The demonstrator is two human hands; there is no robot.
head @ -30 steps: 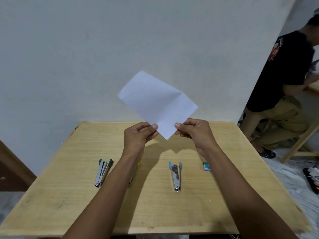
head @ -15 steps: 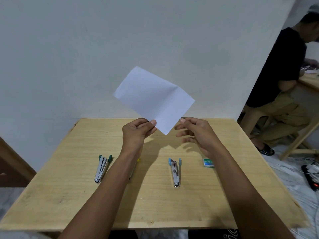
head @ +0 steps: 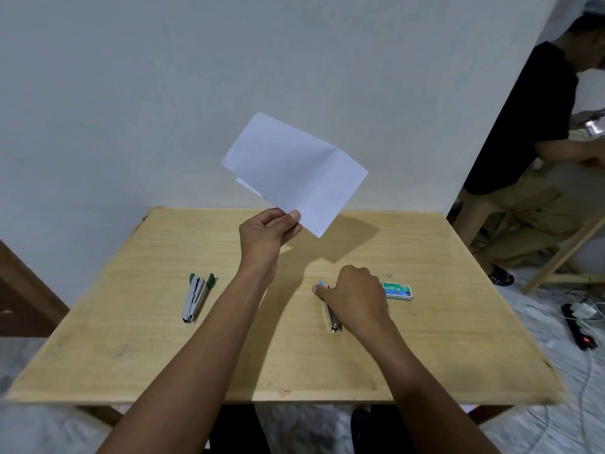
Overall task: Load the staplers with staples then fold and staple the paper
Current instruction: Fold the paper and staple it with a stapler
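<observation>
My left hand (head: pixel 266 232) pinches the lower edge of a folded white paper (head: pixel 294 168) and holds it up in the air above the far part of the wooden table (head: pixel 442 339). Down on the table, my right hand (head: pixel 355 294) curls over the blue-tipped stapler (head: pixel 334 322), whose metal end sticks out below my fingers. A green-tipped stapler (head: pixel 196 296) lies to the left of my left forearm. A small green box of staples (head: pixel 397 290) sits just right of my right hand.
A white wall stands right behind the table. At the far right a person in a black shirt (head: pixel 530 126) sits at another wooden table. A power strip with cables (head: pixel 577 326) lies on the floor to the right.
My right hand let go of the paper and dropped to the table onto the blue-tipped stapler. My left hand alone keeps the paper raised.
</observation>
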